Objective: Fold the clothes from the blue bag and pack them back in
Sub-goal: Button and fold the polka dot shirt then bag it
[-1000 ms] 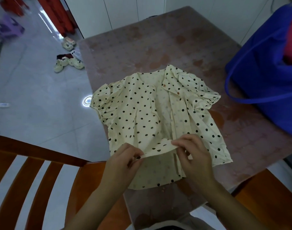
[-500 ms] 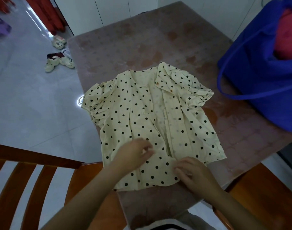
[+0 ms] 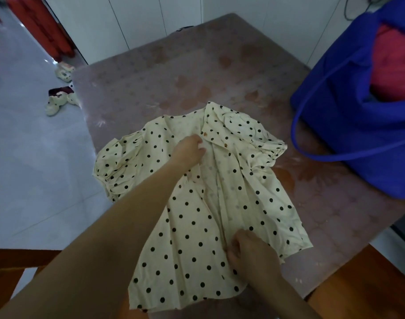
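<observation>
Blouse (image 3: pixel 197 226): left hand (image 3: pixel 190 150) has moved up to its collar.

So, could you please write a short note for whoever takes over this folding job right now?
Left hand: pinching the polka-dot blouse near its collar.
Right hand: gripping the front edge near the hem.
The blouse lies spread and unfolded on the table; the blue bag stands at right, red clothing inside.
Done: blouse laid out.
Left: fold it and pack it.
</observation>
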The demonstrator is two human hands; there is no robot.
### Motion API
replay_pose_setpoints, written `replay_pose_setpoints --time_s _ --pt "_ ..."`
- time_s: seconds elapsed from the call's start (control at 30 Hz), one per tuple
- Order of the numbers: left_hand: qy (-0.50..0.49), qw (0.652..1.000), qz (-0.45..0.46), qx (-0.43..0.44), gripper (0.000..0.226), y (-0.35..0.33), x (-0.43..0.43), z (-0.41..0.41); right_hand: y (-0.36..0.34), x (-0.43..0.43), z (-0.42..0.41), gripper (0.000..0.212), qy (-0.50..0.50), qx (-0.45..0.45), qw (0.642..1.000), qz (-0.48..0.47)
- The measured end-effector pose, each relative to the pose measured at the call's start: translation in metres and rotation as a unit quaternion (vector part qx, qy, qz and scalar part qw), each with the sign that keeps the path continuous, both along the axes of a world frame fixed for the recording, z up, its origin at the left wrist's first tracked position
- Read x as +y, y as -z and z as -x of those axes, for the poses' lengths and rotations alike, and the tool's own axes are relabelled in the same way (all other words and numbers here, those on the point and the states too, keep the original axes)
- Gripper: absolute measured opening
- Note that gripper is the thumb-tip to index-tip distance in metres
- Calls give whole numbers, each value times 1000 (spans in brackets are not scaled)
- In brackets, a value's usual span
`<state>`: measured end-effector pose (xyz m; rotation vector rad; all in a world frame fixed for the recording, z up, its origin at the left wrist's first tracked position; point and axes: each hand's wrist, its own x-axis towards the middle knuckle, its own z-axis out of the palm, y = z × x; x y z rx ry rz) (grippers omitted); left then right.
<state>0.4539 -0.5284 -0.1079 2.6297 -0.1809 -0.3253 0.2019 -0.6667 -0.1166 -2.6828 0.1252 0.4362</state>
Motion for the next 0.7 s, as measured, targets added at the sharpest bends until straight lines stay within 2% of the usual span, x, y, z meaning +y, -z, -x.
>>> replay_pose_setpoints --time_s 0.1,0.2,0.3,0.37,0.47,0.5,0.6,0.63,0.7 --pt "-51 998 36 17 42 2 -8 -32 1 -8 0 18 38 -41 998 -31" --pt "-64 996 32 48 46 7 -16 -57 9 -29 4 27 92 -137 986 -23" --pt "-63 996 36 57 48 12 -24 -70 14 -40 10 29 113 -98 989 18" --pt "-63 995 35 65 45 13 -28 -76 9 -39 9 37 125 -36 991 -7" --pt "-22 997 9 68 12 11 -31 -75 7 -35 8 22 128 26 991 -39" --pt "-18 998 16 56 11 10 -31 -75 3 -34 6 16 128 24 991 -36" --pt "-58 996 56 20 19 2 -26 -79 -13 -44 -1 7 174 -40 982 -62" --pt "-75 995 71 8 14 -1 -23 -82 -23 -50 -2 10 206 -70 972 -88" --pt "-111 990 91 -6 26 -6 -17 -89 -44 -65 -4 20 233 -166 945 -155"
